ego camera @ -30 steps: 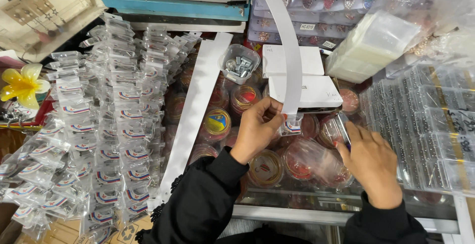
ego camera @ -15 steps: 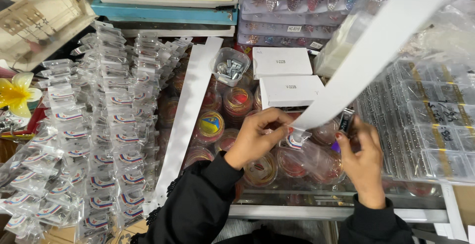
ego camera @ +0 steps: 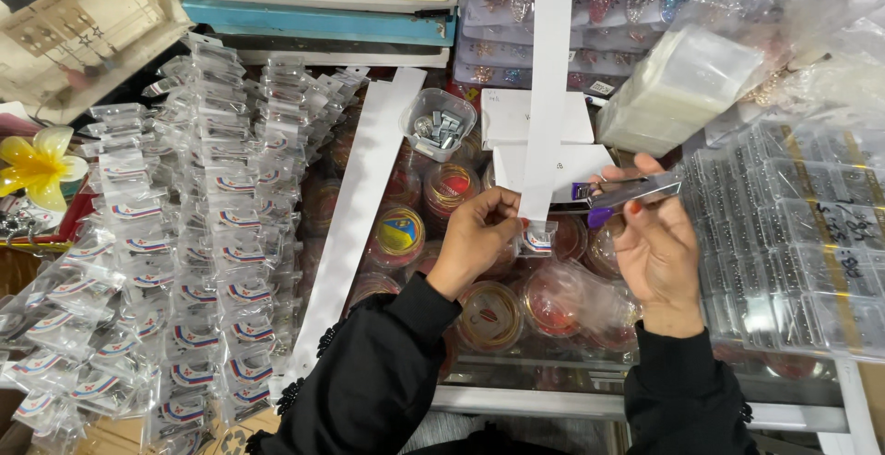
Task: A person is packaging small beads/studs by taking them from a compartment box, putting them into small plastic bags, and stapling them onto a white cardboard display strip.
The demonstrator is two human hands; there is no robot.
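Over a counter (ego camera: 516,400) crowded with round boxes, the left hand (ego camera: 477,238) pinches a small packet (ego camera: 537,238) against a white strip (ego camera: 546,86); the right hand (ego camera: 656,248) clasps a stapler (ego camera: 627,190) just beside it.

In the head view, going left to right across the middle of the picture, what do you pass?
Yellow artificial flower → strips of small clear packets → bare white card strip → left hand pinching a small packet on the upright white strip → right hand holding a stapler → clear compartment trays.
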